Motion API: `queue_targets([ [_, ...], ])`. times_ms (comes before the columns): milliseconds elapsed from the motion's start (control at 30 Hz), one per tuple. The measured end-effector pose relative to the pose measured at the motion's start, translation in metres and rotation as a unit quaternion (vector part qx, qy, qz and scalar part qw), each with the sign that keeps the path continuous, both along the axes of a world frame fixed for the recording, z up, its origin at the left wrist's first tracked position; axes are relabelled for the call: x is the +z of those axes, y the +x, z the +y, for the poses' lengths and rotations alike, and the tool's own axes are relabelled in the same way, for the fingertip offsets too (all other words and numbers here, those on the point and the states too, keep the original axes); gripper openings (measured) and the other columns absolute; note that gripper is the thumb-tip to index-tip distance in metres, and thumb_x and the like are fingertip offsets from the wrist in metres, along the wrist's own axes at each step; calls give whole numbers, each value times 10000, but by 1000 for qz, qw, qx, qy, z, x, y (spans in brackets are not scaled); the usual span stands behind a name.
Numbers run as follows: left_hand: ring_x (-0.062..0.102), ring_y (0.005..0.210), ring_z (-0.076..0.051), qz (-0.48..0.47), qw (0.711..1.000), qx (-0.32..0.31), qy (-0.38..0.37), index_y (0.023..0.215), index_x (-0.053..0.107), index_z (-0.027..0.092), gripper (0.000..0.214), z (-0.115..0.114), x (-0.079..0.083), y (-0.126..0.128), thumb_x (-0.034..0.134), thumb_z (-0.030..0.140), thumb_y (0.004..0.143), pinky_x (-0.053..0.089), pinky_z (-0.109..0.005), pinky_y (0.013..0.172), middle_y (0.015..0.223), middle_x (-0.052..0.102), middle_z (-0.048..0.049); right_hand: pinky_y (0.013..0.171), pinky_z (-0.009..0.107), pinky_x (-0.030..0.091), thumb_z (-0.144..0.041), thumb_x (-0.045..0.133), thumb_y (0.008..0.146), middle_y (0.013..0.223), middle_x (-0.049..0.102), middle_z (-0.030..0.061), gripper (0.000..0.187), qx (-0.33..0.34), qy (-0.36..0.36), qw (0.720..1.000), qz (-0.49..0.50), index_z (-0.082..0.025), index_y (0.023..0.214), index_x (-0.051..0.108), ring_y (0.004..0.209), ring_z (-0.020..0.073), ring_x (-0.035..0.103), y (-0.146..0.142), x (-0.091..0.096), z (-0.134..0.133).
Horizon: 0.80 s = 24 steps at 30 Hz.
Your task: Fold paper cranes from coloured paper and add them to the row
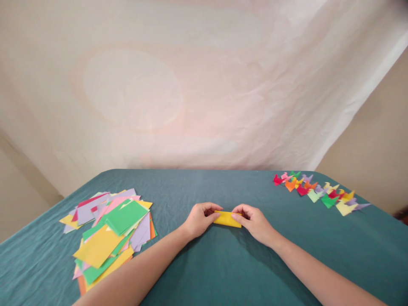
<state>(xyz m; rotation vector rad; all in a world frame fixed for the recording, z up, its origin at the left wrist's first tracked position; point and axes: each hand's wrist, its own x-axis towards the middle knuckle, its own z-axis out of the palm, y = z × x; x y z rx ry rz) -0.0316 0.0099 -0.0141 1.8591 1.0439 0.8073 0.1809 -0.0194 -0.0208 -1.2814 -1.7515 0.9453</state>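
Observation:
A small yellow sheet of paper (227,219), folded into a narrow rectangle, is held between my two hands near the middle of the table. My left hand (201,218) pinches its left end between thumb and fingers. At the other end, my right hand (253,221) grips the upper right corner the same way. The long side of the paper runs roughly left to right. Parts of both ends are hidden under my fingertips.
A loose pile of coloured paper sheets (124,216) spreads over the left side, partly behind my left forearm. Several small folded paper birds (315,194) stand in rows at the back right. Dark green cloth (204,272) covers the table; a pale sheet (210,93) hangs behind it.

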Motion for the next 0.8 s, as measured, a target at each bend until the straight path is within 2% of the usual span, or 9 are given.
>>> queue_targets([
  [300,564,713,-130,7,998,-16,56,948,687,188,230,-1,3,-1,519,212,792,436,-221,664,869,662,-22,566,222,387,-356,522,807,691,571,-2,213,7,7,1000,-6,-171,850,617,615,123,488,-1,0,1],
  [800,582,734,-140,22,998,-13,53,944,684,187,227,-2,4,0,509,249,815,447,-228,673,873,667,-25,556,229,392,-363,515,802,650,569,-5,218,-2,14,1000,-18,-176,790,627,590,126,496,-2,3,0],
])
